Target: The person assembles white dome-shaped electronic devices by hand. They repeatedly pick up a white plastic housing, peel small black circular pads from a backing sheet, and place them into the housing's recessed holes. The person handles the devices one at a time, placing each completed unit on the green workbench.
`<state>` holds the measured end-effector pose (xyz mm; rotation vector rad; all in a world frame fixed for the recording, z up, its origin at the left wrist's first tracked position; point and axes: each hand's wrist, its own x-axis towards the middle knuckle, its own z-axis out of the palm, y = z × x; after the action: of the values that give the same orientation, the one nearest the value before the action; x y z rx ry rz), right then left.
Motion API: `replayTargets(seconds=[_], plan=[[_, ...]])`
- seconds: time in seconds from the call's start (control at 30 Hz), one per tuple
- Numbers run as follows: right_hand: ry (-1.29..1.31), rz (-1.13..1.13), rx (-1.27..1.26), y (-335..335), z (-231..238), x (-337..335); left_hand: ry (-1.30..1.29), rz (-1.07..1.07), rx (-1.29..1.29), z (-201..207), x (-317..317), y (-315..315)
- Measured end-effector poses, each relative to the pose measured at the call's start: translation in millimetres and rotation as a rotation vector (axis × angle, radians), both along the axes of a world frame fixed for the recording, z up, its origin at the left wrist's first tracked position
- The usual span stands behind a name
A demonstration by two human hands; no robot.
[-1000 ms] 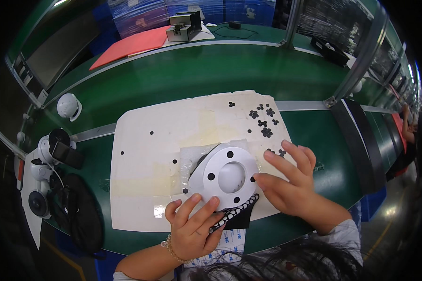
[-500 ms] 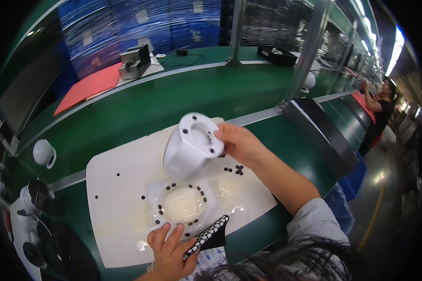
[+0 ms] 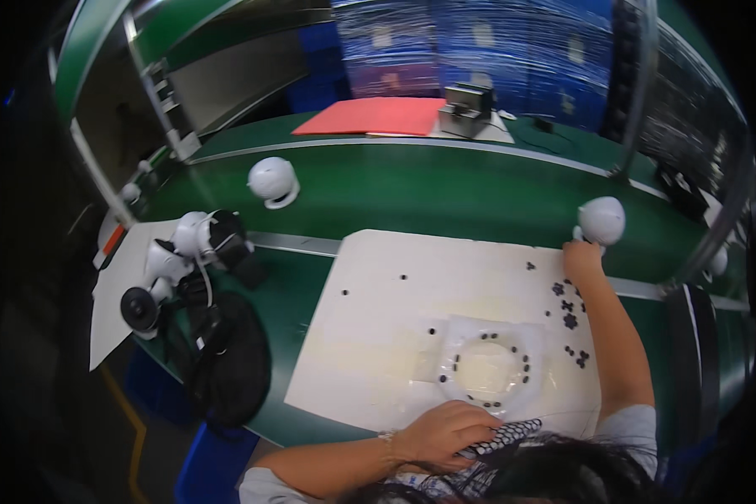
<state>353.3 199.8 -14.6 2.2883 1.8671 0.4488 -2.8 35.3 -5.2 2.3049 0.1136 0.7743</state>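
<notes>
At the far right edge of the board, my right hand (image 3: 581,259) is closed on the base of a white round-headed device (image 3: 602,220), which stands upright over the green belt; its fingertips are partly hidden. My left hand (image 3: 449,433) lies low at the board's near edge, fingers curled against a black-and-white honeycomb-patterned piece (image 3: 517,433). Just beyond it, a clear film ring (image 3: 445,357) with small black round pads around a circular opening lies on the cream board (image 3: 370,336). Loose black pads (image 3: 569,321) sit in clusters beside my right forearm.
A similar white device (image 3: 273,181) stands on the green belt (image 3: 428,189). At left are white jointed units (image 3: 166,260) and a black round item (image 3: 231,361). Behind the belt lie a red sheet (image 3: 374,116) and a metal box (image 3: 466,111). A dark panel (image 3: 693,361) stands at right.
The view has swung left. My right hand has carried the white device from above the film ring, underside showing, to the belt, where it is upright. My left fingers, spread before, are now curled.
</notes>
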Motion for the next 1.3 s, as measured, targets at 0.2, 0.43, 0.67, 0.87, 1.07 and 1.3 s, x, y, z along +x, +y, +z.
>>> replayTargets(seconds=[0.2,0.43,0.67,0.87,1.07,1.3], plan=[[0.440,0.737,-0.063,12,34,-198,0.042,-0.118,0.063,-1,-11,2],[0.493,1.054,-0.302,30,28,-309,-0.106,-0.035,-0.010,-15,-2,-6],[0.954,0.769,-0.135,34,16,-305,-0.123,-0.047,-0.058,-17,-3,-9],[0.866,0.831,-0.062,31,9,-300,-0.231,-0.358,-1.218,-33,7,-17],[0.883,0.823,-0.113,38,4,-295,-0.047,-0.096,-0.076,-3,-6,-2],[0.880,0.830,-0.143,37,9,-297,0.130,-0.104,0.040,0,-5,0]])
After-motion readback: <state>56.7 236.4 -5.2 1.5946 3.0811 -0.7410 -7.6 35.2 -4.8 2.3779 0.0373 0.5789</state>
